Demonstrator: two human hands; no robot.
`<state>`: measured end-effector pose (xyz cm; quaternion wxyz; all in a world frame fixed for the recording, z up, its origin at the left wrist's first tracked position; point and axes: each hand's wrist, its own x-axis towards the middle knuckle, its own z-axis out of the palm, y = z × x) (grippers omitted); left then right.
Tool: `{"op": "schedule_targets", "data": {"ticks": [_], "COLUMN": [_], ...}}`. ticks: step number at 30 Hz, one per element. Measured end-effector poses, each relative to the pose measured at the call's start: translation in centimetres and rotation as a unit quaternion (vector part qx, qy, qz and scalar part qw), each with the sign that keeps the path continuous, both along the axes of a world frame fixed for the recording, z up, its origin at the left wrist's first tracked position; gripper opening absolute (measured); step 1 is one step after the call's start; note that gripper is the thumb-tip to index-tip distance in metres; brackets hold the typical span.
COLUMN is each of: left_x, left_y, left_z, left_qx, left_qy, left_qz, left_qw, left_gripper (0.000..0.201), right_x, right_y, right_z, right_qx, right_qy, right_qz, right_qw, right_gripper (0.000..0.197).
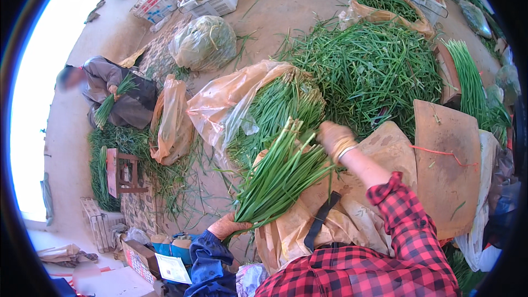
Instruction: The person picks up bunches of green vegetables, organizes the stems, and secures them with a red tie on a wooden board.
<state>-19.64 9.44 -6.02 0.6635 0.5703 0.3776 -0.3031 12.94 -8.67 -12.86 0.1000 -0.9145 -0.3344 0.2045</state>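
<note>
Since only the left hand [226, 226] visibly grips the green bundle [278, 187], centre frame, stalks could slip if that hold slackens; right hand [335, 139] blurred near upper end, can't tell its grip.

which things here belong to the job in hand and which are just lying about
Likely the job's:
long green leafy stalks in the left hand
translucent peach plastic bag with stalks
loose green leafy heap

Seemingly lying about:
reddish-brown wooden stool
white rectangular paper sheet
</note>
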Motion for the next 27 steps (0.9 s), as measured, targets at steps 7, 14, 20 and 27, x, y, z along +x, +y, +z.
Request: {"op": "schedule_targets", "data": {"ticks": [7, 14, 20, 27], "left_x": [-0.1, 3.3, 3.8, 5.1], "left_y": [0.3, -0.9, 2.5, -0.7], "left_z": [0.1, 3.1, 6.3, 10.4], "left_qx": [0.065, 0.105, 0.227, 0.473], "left_qy": [-0.008, -0.011, 0.021, -0.028], "left_qz": [-0.012, -0.066, -0.204, -0.402], "left_qw": [0.998, 0.992, 0.952, 0.784], "left_gripper": [0.026, 0.024, 0.044, 0.048], "right_x": [3.1, -3.9, -0.2, 7.1], "right_y": [-4.3, 1.3, -0.9, -8.0], "right_z": [4.2, -1.0, -6.6, 2.1], "right_qx": [0.488, 0.342, 0.397, 0.408], "right_qy": [0.497, 0.609, 0.493, 0.407], "right_qz": [-0.207, -0.173, -0.057, -0.104], "right_qw": [0.687, 0.695, 0.772, 0.81], "right_gripper": [0.01, 0.028, 0.015, 0.031]}}
